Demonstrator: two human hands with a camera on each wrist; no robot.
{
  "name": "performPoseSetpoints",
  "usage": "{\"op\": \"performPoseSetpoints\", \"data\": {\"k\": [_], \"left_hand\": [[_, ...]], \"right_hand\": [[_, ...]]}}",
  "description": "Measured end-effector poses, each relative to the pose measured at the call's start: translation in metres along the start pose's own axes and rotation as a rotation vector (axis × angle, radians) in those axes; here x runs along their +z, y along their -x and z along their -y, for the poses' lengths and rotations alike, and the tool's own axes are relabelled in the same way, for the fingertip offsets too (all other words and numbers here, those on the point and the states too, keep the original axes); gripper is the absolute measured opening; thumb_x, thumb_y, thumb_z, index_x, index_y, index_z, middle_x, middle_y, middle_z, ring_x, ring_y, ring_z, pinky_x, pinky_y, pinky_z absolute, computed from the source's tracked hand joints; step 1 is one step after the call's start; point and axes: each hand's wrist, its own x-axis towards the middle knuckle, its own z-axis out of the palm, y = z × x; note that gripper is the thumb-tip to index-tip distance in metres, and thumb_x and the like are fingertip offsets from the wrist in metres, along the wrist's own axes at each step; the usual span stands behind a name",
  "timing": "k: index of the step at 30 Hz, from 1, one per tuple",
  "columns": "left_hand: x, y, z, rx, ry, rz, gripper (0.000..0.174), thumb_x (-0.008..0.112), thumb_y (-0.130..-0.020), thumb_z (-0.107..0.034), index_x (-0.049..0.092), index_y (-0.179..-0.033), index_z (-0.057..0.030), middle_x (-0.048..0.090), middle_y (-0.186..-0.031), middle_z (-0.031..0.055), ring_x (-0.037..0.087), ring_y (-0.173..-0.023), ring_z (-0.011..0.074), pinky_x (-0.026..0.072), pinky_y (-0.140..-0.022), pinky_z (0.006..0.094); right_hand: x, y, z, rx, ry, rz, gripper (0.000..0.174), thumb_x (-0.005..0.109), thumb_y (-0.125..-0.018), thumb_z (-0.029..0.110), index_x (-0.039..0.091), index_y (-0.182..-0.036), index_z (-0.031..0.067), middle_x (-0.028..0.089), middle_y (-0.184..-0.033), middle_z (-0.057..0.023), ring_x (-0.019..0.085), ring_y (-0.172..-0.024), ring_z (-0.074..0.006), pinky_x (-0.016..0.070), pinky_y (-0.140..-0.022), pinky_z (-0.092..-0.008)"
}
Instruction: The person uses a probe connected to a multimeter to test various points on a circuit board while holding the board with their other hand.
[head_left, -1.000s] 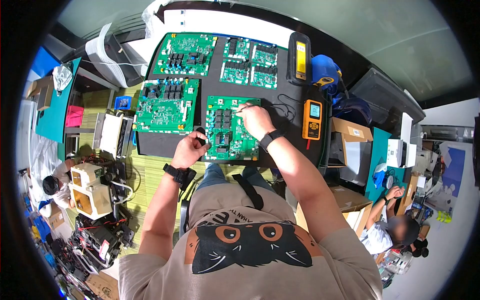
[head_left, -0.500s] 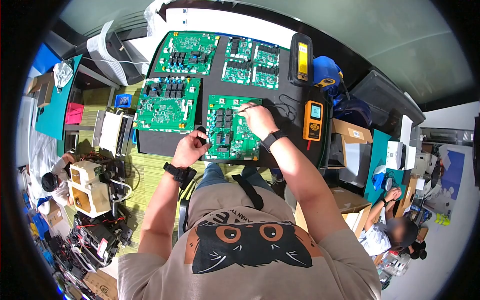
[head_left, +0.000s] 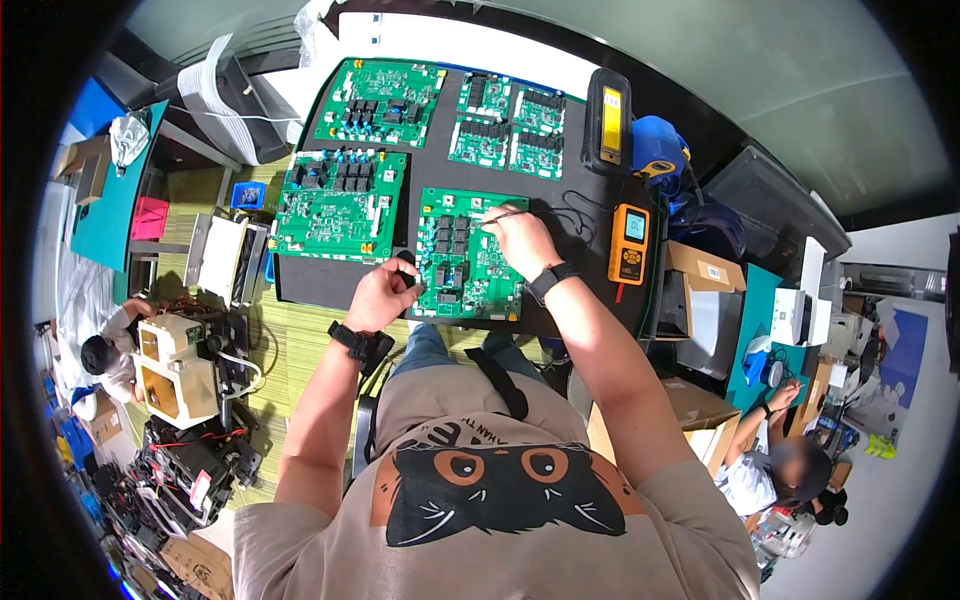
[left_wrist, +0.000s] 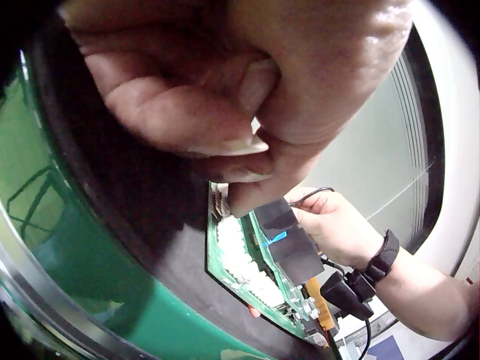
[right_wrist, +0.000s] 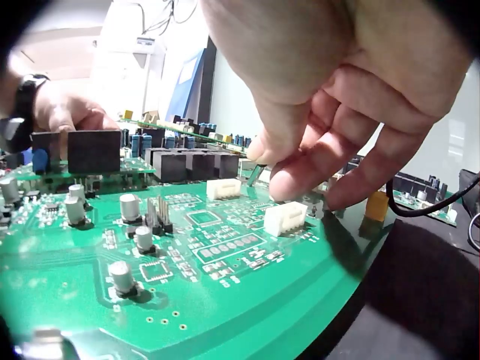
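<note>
A green circuit board (head_left: 490,275) with black relays lies at the near edge of the dark mat, before the person. My left hand (head_left: 380,298) is at its left edge; in the left wrist view, the left hand's (left_wrist: 217,90) curled fingers pinch the board's (left_wrist: 232,259) end. Over the upper right part, my right hand (head_left: 522,243) pinches a thin dark tool (head_left: 505,213). In the right wrist view the right hand (right_wrist: 337,112) has the tool's tip (right_wrist: 256,174) beside white connectors (right_wrist: 286,218) on the board (right_wrist: 180,300).
Two large boards (head_left: 380,105) (head_left: 340,205) lie left and back; several small boards (head_left: 507,125) lie at the back. To the right are an orange meter (head_left: 629,243) with a cable and a black-yellow device (head_left: 610,120). Another person (head_left: 765,480) sits at far right.
The head view has shifted slightly, so the boards appear a little further right. Both hands keep nearly the same places on the board.
</note>
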Motion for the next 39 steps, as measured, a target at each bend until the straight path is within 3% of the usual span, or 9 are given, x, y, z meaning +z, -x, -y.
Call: {"op": "performPoseSetpoints", "data": {"k": [5, 12, 21, 23, 32, 35, 39], "left_hand": [[0.0, 0.0, 0.0, -0.007, 0.013, 0.002, 0.025, 0.077, -0.08, -0.013, 0.062, -0.099, -0.0084, 0.051, -0.056, -0.0037, 0.044, -0.05, 0.0065, 0.0366, -0.049, 0.026], [0.001, 0.0, 0.002, -0.007, 0.033, -0.002, 0.024, 0.077, -0.079, -0.012, 0.063, -0.098, -0.008, 0.051, -0.056, -0.0039, 0.044, -0.05, 0.0062, 0.0368, -0.05, 0.0259], [0.0, 0.001, -0.001, -0.01, 0.014, 0.001, 0.024, 0.078, -0.079, -0.013, 0.063, -0.098, -0.0082, 0.053, -0.055, -0.0035, 0.046, -0.05, 0.0066, 0.0377, -0.05, 0.0264], [0.0, 0.0, 0.001, -0.004, 0.021, 0.002, 0.024, 0.078, -0.08, -0.013, 0.063, -0.098, -0.0084, 0.054, -0.055, -0.0033, 0.047, -0.05, 0.0067, 0.0378, -0.05, 0.0265], [0.0, 0.0, 0.0, 0.003, 0.025, 0.003, 0.026, 0.078, -0.079, -0.014, 0.062, -0.099, -0.0085, 0.054, -0.056, -0.0026, 0.048, -0.05, 0.0071, 0.038, -0.05, 0.0263], [0.001, 0.0, 0.0, 0.002, 0.037, 0.011, 0.023, 0.075, -0.082, -0.009, 0.06, -0.1, -0.0067, 0.051, -0.056, -0.0054, 0.042, -0.05, 0.003, 0.0331, -0.048, 0.0243], [0.001, -0.001, 0.003, 0.01, 0.051, 0.016, 0.023, 0.075, -0.082, -0.008, 0.06, -0.1, -0.0069, 0.05, -0.056, -0.0057, 0.042, -0.05, 0.0028, 0.0326, -0.048, 0.0241]], "right_hand": [[0.003, 0.002, -0.004, -0.019, -0.004, -0.041, 0.011, 0.064, -0.087, 0.011, 0.069, -0.096, 0.0088, 0.068, -0.1, -0.0109, 0.065, -0.091, -0.0336, 0.0538, -0.079, -0.0406], [0.0, 0.004, -0.001, -0.014, -0.03, -0.043, 0.011, 0.06, -0.088, 0.015, 0.067, -0.094, 0.0084, 0.067, -0.094, -0.0138, 0.065, -0.09, -0.0337, 0.0523, -0.077, -0.0437], [-0.007, 0.015, -0.007, -0.008, -0.065, -0.044, 0.013, 0.063, -0.087, 0.013, 0.069, -0.096, 0.0071, 0.069, -0.1, -0.013, 0.066, -0.092, -0.034, 0.0531, -0.081, -0.0407], [-0.01, 0.019, -0.007, 0.005, -0.094, -0.073, 0.011, 0.063, -0.088, 0.01, 0.069, -0.093, 0.0026, 0.07, -0.095, -0.0126, 0.067, -0.089, -0.033, 0.0533, -0.078, -0.038], [-0.022, 0.04, 0.003, 0.026, -0.136, -0.066, 0.013, 0.064, -0.089, 0.011, 0.07, -0.095, 0.0013, 0.07, -0.094, -0.014, 0.067, -0.09, -0.0331, 0.053, -0.079, -0.0368], [-0.016, 0.043, -0.007, -0.03, -0.176, -0.087, 0.012, 0.064, -0.088, 0.013, 0.068, -0.096, 0.0052, 0.069, -0.095, -0.0144, 0.065, -0.09, -0.0361, 0.0524, -0.077, -0.0424], [-0.017, 0.047, -0.005, -0.016, -0.194, -0.082, 0.011, 0.064, -0.088, 0.012, 0.068, -0.094, 0.0036, 0.069, -0.094, -0.0148, 0.065, -0.09, -0.0357, 0.052, -0.078, -0.0417]]}}
